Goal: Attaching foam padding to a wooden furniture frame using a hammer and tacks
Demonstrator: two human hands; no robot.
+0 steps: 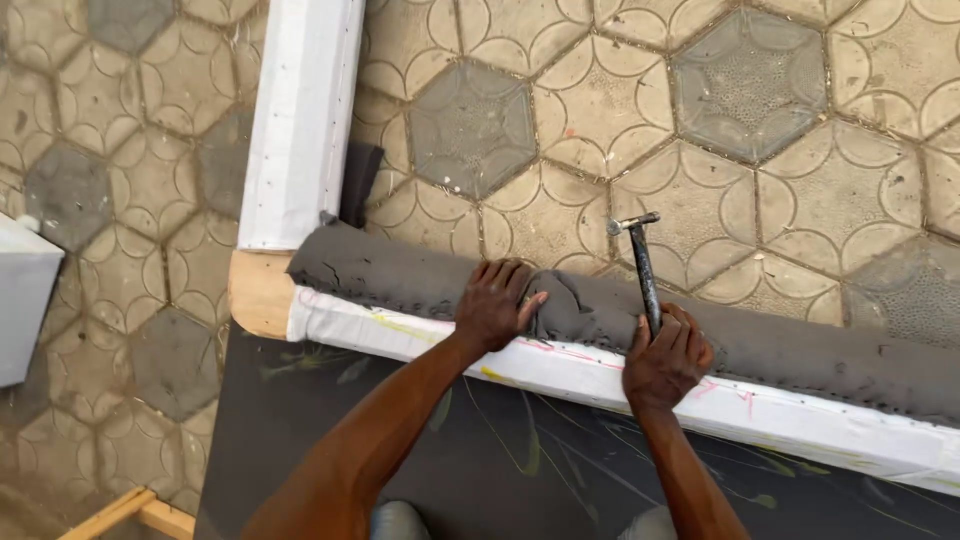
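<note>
Left hand (497, 303) lies flat on the grey fabric (620, 320), fingers spread and pressing it down onto the rail of the frame, w/ the thumb pointing right toward a puckered fold just beside it. Right hand (667, 358) is closed round the handle of a hammer (641, 262), head raised above the fabric and angled up over the paving (600, 110). Working left to right: a grey-white box (22, 300) sits at the far left edge, then a bare wooden corner (258, 292) of the frame, then a white-wrapped upright (300, 110) running away from it, then the long white-wrapped rail (560, 375) w/ the fabric draped over its top, running off to the right. A dark panel (520, 470) w/ faint yellow-green marks fills the frame below the rail. Risks, as I judge them: the two hands are near each other, so a stroke that drifts left could catch the thumb or fingertips. The pucker by the thumb could get fixed in as a crease if the fabric isn't pulled smooth first. Can't tell whether a tack is under the left fingers; too small to see, poss. hidden. If one is there and leaning, a blow could bend it or tear the fabric. A glancing hit could also dent the white wrap along the edge.
</note>
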